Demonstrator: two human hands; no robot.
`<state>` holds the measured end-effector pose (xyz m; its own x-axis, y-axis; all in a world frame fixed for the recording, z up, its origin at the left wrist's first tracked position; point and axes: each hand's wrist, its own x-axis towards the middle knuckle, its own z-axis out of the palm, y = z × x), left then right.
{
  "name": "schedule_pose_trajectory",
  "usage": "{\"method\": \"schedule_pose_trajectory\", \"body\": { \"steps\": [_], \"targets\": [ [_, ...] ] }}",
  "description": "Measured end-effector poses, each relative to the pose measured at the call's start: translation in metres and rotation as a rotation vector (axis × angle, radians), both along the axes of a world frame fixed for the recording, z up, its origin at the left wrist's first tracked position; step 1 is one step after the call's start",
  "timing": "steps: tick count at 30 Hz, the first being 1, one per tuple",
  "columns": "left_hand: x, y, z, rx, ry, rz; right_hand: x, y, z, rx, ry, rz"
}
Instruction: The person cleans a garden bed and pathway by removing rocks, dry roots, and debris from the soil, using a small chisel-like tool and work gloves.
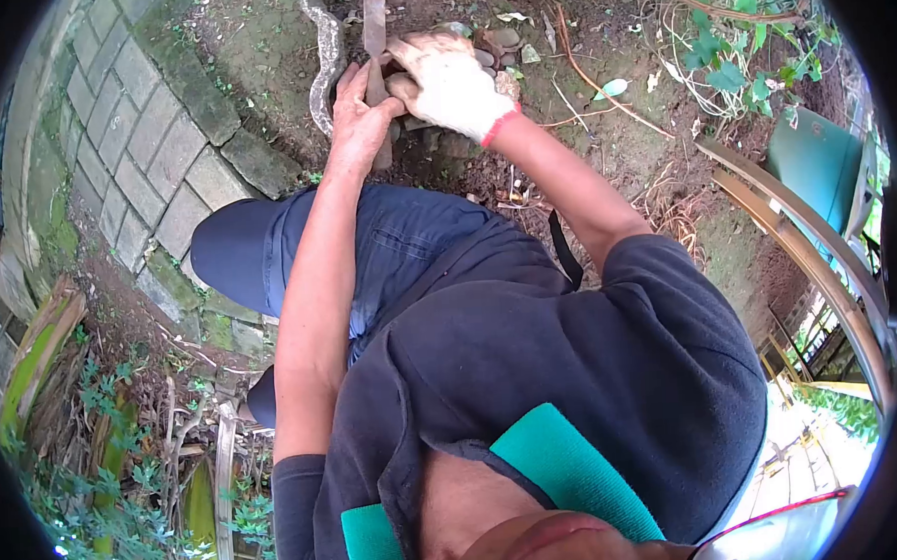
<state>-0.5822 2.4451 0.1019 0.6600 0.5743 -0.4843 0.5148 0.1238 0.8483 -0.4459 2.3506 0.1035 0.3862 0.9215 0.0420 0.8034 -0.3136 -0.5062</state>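
A long, narrow, flat greyish-brown bar (pixel 374 21) runs down from the top edge of the head view. My bare left hand (pixel 359 116) is closed around its lower part, thumb toward the right. Close against it is my right hand (pixel 448 83), in a white glove with a red cuff and soil-stained fingers. Those gloved fingers curl beside the bar, and I cannot tell what is inside them. Several stones (pixel 503 39) lie in the soil just beyond the glove.
A curved, rough grey edging piece (pixel 327 60) lies left of the bar. Grey paving bricks (pixel 141 103) cover the left side. Dry twigs and green vines (pixel 730 73) are at upper right, near a green container (pixel 814 169) and curved brown rails (pixel 803 255).
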Motion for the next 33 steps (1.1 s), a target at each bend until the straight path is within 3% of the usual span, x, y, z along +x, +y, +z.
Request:
{"method": "schedule_pose_trajectory", "body": {
  "steps": [5, 6, 9, 11, 12, 16, 19, 22, 25, 26, 31, 33],
  "targets": [
    [0.0, -0.007, -0.005, -0.013, -0.024, -0.059, 0.046, -0.064, 0.035, 0.166, -0.099, -0.142],
    [0.001, -0.007, -0.006, 0.049, 0.013, -0.096, 0.061, -0.082, 0.027, 0.059, -0.109, -0.251],
    [0.006, -0.008, 0.006, 0.125, 0.045, -0.149, 0.102, -0.137, -0.021, -0.201, -0.586, -0.575],
    [0.005, -0.004, -0.004, 0.091, 0.011, -0.145, 0.102, -0.161, -0.03, -0.364, -0.419, -0.615],
    [0.002, -0.003, -0.011, 0.046, -0.019, -0.109, 0.111, -0.168, -0.035, -0.504, -0.296, -0.478],
    [-0.006, 0.0, 0.002, 0.152, -0.042, -0.122, 0.096, -0.174, 0.003, -0.265, -0.228, -0.322],
    [0.0, 0.0, 0.011, -0.084, -0.033, -0.005, 0.111, -0.199, -0.01, -0.25, -0.241, -0.213],
    [0.001, -0.002, 0.013, -0.113, -0.049, 0.01, 0.096, -0.196, -0.033, -0.138, -0.217, -0.342],
    [-0.004, -0.003, 0.024, -0.084, -0.041, -0.003, 0.034, -0.183, -0.01, -0.237, -0.321, -0.401],
    [-0.007, -0.003, 0.024, -0.098, -0.04, -0.001, 0.022, -0.193, -0.015, -0.303, -0.229, -0.386],
    [-0.003, -0.002, 0.032, -0.129, -0.05, 0.031, -0.021, -0.279, 0.026, -0.42, -0.153, 0.129],
    [-0.004, 0.001, 0.035, -0.244, 0.004, 0.029, -0.036, -0.327, 0.039, -0.649, -0.127, 0.251]
  ]
}}
